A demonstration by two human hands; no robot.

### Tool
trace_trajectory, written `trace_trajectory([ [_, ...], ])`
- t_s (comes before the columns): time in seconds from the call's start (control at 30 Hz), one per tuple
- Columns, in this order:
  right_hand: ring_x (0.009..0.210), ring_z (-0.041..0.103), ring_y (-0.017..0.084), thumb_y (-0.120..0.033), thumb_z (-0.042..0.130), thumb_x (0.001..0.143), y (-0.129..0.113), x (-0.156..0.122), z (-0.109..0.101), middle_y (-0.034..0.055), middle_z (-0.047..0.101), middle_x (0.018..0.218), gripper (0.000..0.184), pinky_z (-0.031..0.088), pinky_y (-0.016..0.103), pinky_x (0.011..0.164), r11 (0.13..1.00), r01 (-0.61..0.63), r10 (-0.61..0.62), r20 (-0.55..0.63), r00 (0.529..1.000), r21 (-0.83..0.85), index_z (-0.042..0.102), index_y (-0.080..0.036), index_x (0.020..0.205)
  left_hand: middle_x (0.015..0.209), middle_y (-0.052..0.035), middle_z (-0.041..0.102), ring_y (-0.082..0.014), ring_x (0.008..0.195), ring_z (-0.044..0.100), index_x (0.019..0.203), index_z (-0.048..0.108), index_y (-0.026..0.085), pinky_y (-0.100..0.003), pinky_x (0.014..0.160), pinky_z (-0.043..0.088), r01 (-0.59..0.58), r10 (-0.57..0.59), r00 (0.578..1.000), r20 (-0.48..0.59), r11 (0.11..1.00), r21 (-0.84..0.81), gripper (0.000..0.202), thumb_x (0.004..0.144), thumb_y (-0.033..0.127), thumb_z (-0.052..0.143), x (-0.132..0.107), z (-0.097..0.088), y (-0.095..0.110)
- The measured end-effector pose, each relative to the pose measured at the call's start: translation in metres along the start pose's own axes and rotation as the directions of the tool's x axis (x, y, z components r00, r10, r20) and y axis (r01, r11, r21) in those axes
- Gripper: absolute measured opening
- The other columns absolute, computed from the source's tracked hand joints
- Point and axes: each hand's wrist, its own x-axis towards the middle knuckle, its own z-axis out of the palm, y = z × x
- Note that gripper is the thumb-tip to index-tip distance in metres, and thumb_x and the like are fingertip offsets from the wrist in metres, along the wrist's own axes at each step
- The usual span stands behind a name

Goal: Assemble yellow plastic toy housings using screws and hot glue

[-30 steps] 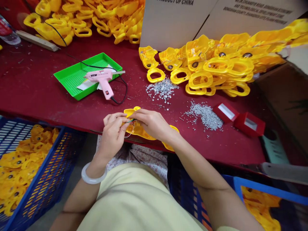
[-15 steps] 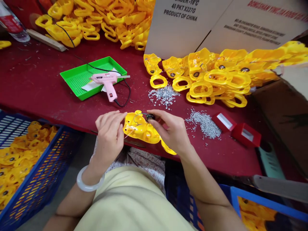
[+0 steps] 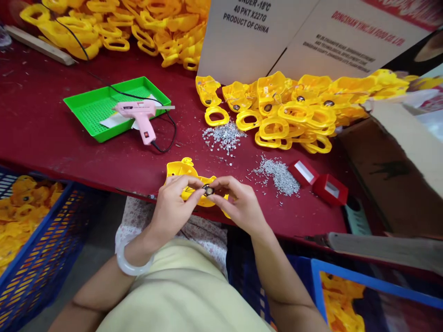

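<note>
A small round speaker, dark-rimmed with a metallic middle, is held at the table's front edge. My left hand pinches its left side between thumb and fingertips. On its other side, my right hand grips the rim the same way. Under both hands lies a yellow plastic shell, hollow side up, its lower part mostly covered by my fingers. A pink glue gun rests across a green tray to the left, beyond my hands.
Loose metal washers or discs and a pile of screws lie beyond my right hand, near red boxes. Yellow shells with speakers are heaped before a carton. Blue crates flank me below the table.
My left hand has left the shell's left edge and come across to the speaker. My right hand has brought the speaker lower over the shell. The view has shifted right.
</note>
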Motion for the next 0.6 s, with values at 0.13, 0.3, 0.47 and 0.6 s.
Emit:
trace_trajectory([
  [0.13,0.072,0.067,0.013,-0.025,0.067,0.086,0.004,-0.002,0.005,0.0005,0.07,0.087,0.014,0.055,0.025,0.068,0.997,-0.015,0.012,-0.038,0.999,-0.077,0.061,-0.022,0.097,0.08,0.0016,0.071,-0.0156,0.078,0.065,0.083,0.063,0.02,-0.033,0.08,0.045,-0.102,0.103,0.995,-0.004,0.989,0.112,0.005,0.086,0.016,0.064,0.001,0.002,0.001],
  [0.3,0.073,0.066,0.013,-0.023,0.063,0.088,0.008,-0.001,0.006,0.0021,0.071,0.088,0.011,0.054,0.026,0.069,0.981,-0.023,0.017,-0.03,0.999,-0.191,0.061,-0.021,0.099,0.088,-0.0026,0.071,-0.0202,0.085,0.062,0.096,0.064,0.017,-0.042,0.089,0.037,-0.256,0.241,0.967,0.088,0.889,0.38,0.008,0.091,0.021,0.061,0.001,-0.003,-0.002],
  [0.47,0.084,0.065,0.017,-0.019,0.059,0.09,0.014,-0.001,0.006,0.0054,0.069,0.094,0.008,0.054,0.03,0.076,0.942,0.055,-0.074,-0.046,0.996,-0.331,0.06,-0.02,0.097,0.083,-0.0045,0.07,-0.0241,0.09,0.057,0.088,0.065,0.017,-0.043,0.087,0.034,-0.341,0.31,0.939,0.15,0.783,0.52,0.008,0.091,0.021,0.058,-0.004,-0.008,-0.008],
  [0.6,0.094,0.061,0.02,-0.018,0.058,0.09,0.017,-0.002,0.009,0.0079,0.064,0.098,0.007,0.054,0.035,0.081,0.902,0.112,-0.145,-0.049,0.988,-0.417,0.062,-0.02,0.096,0.102,-0.0098,0.069,-0.027,0.102,0.056,0.09,0.067,0.016,-0.045,0.09,0.034,-0.345,0.311,0.938,0.154,0.775,0.529,0.009,0.089,0.018,0.059,-0.007,-0.007,-0.011],
])
